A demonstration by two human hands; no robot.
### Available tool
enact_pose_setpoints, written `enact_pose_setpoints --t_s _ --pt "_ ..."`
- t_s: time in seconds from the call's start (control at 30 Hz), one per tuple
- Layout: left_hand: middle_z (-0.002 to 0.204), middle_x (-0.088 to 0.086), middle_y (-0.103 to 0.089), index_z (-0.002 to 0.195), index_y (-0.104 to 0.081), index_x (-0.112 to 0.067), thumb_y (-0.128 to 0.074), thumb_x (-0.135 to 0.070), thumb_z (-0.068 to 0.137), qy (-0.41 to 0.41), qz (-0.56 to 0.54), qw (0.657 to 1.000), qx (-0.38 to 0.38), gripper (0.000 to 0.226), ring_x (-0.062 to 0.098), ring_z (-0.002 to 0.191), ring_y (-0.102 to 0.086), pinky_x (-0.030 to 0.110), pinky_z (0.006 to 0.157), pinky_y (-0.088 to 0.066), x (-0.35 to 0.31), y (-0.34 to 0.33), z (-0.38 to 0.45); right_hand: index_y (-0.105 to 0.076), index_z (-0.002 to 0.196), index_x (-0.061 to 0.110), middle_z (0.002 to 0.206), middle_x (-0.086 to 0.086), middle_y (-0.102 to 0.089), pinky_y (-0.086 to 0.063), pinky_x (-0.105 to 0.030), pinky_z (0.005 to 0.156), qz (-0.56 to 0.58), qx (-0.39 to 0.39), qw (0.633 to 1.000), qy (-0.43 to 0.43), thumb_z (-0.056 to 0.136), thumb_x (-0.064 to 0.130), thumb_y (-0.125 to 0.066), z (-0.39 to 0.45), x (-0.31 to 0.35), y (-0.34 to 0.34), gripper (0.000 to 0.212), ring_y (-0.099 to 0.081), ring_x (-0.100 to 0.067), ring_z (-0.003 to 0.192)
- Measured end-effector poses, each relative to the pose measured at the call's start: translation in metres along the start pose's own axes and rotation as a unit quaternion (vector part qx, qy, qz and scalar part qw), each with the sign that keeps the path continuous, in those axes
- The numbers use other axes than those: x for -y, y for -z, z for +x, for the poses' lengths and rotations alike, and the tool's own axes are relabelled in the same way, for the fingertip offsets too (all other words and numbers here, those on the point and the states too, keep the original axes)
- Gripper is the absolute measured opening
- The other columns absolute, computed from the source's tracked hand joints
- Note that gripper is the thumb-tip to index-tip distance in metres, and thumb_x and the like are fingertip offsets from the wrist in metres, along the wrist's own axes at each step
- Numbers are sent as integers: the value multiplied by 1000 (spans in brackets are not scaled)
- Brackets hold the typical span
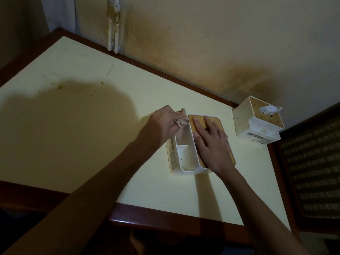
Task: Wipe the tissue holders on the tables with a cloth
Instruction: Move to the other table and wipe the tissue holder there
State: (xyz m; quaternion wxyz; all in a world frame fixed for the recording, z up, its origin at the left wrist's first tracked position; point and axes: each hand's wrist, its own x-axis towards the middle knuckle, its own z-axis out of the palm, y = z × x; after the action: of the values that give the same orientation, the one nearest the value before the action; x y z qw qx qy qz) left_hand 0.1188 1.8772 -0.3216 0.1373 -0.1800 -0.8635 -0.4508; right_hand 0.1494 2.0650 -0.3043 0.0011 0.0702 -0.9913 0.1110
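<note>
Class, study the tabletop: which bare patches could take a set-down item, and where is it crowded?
Free: the wide stretch left of the left hand and cloth, out to the table edge; also the near strip between the white holder and the front edge. Crowded: the far right corner, around the right hand, wooden lid and tissue holder.
</note>
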Motion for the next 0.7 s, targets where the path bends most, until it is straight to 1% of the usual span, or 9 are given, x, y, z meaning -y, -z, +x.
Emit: enact_pose_setpoints --t_s 0.07,0.17,0.27,0.33,0.4,0.47,0.5,0.6,0.7 --pt "99 13 -59 117 -67 -16 -60 -15 90 57 44 997 6 27 26 94 -58 34 81 -49 -13 -4 8 -15 147 50 160 7 -10 -9 -49 117 -2 2 1000 1 88 63 -6 0 0 0 61 -4 -16 147" --pt "102 11 -56 115 -66 -15 -55 -9 91 91 103 991 -1 27 27 96 -55 29 75 -42 -22 -10 7 -15 146 51 160 8 -10 -8 -47 117 -2 3 1000 -3 91 60 -10 0 0 0 56 -4 -16 146" --pt "85 10 -62 90 -72 -9 -71 -1 73 36 100 994 -5 18 29 74 -60 30 63 -48 -19 -15 -10 -16 146 50 160 8 -10 -6 -45 117 4 1 1000 -6 91 60 -12 -1 1 0 56 -4 -16 146" --pt "71 9 -63 77 -71 -7 -69 -3 68 10 88 996 -5 9 27 60 -60 24 56 -44 -20 -13 -15 -16 146 50 160 7 -10 -7 -45 117 1 -3 1000 -2 89 61 -9 0 2 0 59 -4 -17 146" --pt "69 9 -64 83 -70 -7 -61 -9 76 18 68 997 -4 11 26 61 -61 23 60 -44 -24 -10 -9 -15 147 49 160 7 -9 -7 -46 117 -1 1 1000 -5 91 59 -11 0 1 0 57 -3 -17 146" --pt "76 7 -63 107 -63 -13 -59 -14 86 77 37 996 -3 22 24 70 -57 28 65 -46 -28 -7 -5 -15 147 48 161 8 -7 -7 -47 117 0 8 1000 -10 94 56 -14 -1 1 0 54 -2 -15 146" --pt "75 6 -60 111 -58 -17 -58 -15 88 93 29 995 -12 24 24 69 -53 29 63 -44 -28 -8 -4 -15 148 48 161 8 -6 -6 -47 117 -1 11 1000 -10 94 55 -14 -2 1 0 54 -1 -14 146" --pt "70 7 -60 97 -56 -12 -58 -12 87 75 20 995 -56 11 26 66 -53 33 59 -43 -30 -13 -8 -15 148 48 161 8 -6 -6 -48 117 -1 14 1000 -13 94 54 -15 -3 3 2 54 0 -14 146" --pt "67 9 -59 88 -58 -8 -57 -9 86 75 26 994 -69 3 26 64 -54 32 56 -42 -27 -14 -6 -15 147 48 161 8 -6 -6 -47 116 5 13 1000 -13 94 54 -15 -1 5 3 54 -1 -15 147"
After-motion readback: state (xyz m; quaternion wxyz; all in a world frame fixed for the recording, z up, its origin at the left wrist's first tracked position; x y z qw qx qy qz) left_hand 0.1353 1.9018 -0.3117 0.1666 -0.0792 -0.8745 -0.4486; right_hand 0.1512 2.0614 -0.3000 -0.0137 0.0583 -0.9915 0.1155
